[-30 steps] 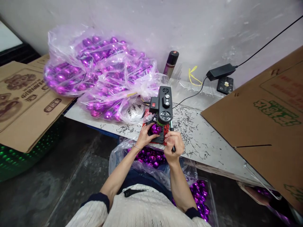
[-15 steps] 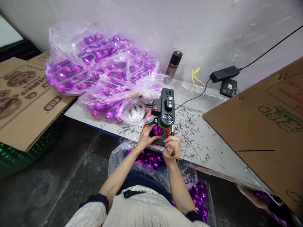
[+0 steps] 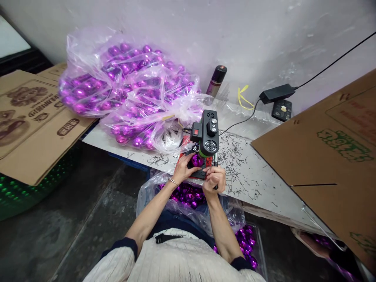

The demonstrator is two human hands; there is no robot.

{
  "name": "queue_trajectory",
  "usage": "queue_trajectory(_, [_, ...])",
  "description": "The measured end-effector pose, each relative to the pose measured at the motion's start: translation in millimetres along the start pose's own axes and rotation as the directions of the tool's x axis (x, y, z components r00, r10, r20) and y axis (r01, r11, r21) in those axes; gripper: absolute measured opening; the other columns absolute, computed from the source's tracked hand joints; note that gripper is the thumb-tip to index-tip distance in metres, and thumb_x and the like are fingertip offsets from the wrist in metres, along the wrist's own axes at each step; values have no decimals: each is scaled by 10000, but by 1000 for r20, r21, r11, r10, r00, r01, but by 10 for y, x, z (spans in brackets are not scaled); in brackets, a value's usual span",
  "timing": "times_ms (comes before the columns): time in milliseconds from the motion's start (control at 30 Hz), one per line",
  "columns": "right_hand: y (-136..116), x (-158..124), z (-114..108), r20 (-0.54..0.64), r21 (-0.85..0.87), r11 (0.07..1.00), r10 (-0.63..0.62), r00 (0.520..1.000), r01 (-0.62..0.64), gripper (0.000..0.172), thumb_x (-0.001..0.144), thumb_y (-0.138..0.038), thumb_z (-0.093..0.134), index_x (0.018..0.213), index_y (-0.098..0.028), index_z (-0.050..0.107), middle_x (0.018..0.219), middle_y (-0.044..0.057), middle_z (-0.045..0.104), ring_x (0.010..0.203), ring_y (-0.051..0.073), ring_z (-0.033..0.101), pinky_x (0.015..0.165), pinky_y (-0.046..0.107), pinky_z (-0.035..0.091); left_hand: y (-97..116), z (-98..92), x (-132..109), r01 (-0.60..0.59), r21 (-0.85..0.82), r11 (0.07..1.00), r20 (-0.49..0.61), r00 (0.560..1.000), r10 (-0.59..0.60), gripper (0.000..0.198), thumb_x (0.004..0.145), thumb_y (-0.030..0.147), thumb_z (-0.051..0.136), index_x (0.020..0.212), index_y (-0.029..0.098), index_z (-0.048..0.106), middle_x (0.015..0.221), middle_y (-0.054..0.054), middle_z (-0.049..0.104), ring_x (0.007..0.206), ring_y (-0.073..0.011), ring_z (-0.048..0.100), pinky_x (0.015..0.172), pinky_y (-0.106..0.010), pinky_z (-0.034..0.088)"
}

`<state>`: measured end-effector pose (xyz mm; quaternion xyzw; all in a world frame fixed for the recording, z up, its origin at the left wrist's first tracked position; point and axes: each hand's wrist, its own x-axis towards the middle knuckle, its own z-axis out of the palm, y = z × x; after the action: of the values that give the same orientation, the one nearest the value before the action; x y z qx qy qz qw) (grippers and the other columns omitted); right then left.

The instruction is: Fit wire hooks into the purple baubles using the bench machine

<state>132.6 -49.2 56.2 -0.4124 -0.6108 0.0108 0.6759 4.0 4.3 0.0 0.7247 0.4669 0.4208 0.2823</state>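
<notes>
My left hand holds a shiny purple ball between thumb and fingers, under the head of a small black press with a red base. My right hand is wrapped round the press's black lever handle, just right of the base. Several more purple balls lie in an open plastic bag at my lap, below both hands.
Large tied bags of purple balls lie at the back left of the white table, with small dark pins scattered over it. A spray can, a power adapter and cardboard boxes stand around. A tub of balls is below right.
The view has shifted slightly. Both hands keep their places at the press, the left on the ball and the right on the lever.
</notes>
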Motion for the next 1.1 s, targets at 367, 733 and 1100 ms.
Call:
queue_trajectory(367, [15,26,44,10,-103,984,-143,990,143,332,1041,-286,357,733,-228,464,726,-22,541,639,117,604,692,319,513,-41,29,-4,1,-28,1000,-29,1000,-2,617,809,392,816,1347,186,594,1266,-134,695,1183,-290,651,1051,-472,510])
queue_trajectory(733, [-462,633,-85,35,-104,993,62,997,-58,302,987,-169,460,695,-216,519,679,-6,583,680,137,594,649,301,448,186,-156,-533,-10,-20,1000,-52,999,9,748,787,513,809,1428,239,538,1324,-137,669,1242,-312,637,1086,-507,505])
queue_trajectory(1100, [-328,394,-64,12,-81,997,9,1000,-8,302,958,-114,466,679,-205,537,696,2,590,642,129,572,596,287,424,-645,73,-1417,353,395,848,293,826,-481,522,840,256,722,1355,260,638,1391,-129,640,1320,-377,588,1112,-513,493])
